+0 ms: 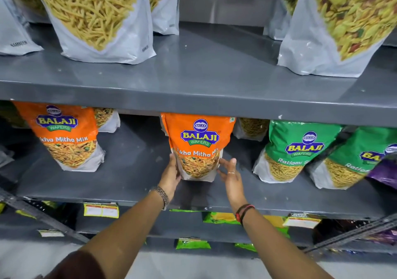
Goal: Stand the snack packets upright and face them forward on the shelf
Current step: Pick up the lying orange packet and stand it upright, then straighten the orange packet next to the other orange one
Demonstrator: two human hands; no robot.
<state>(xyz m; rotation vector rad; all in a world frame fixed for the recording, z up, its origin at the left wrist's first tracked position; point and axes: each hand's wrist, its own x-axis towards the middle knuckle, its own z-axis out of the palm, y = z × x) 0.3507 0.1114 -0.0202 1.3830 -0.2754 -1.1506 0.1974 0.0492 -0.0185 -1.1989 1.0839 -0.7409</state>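
A: Where does the packet stand right now?

B: The orange stand-up plastic snack packet (196, 147) sits upright on the grey metal middle shelf (133, 167), label forward, in the gap between another orange packet (64, 137) on the left and the green plastic snack packets (294, 149) on the right.

A: And the hands?

B: The left hand (170, 176) lies flat against the packet's lower left edge, its fingers (173, 160) pressed together along the side. The right hand (231, 174) is at the lower right corner with its fingers (226, 163) loosely spread; it looks just apart from the packet or barely brushing it, I cannot tell which. Neither hand pinches anything.

A: How would you expect it to handle?

B: Light, I judge, and soft: thin glossy film that dents and slides under a palm, with brittle mix inside that a hard squeeze would crush. The base gusset is the stiffest part.

A: So where to hold?

B: Low on both side seams, palms opposed, nudging the base square to the shelf edge, not gripping the puffy middle or the top, which may tip it backward.
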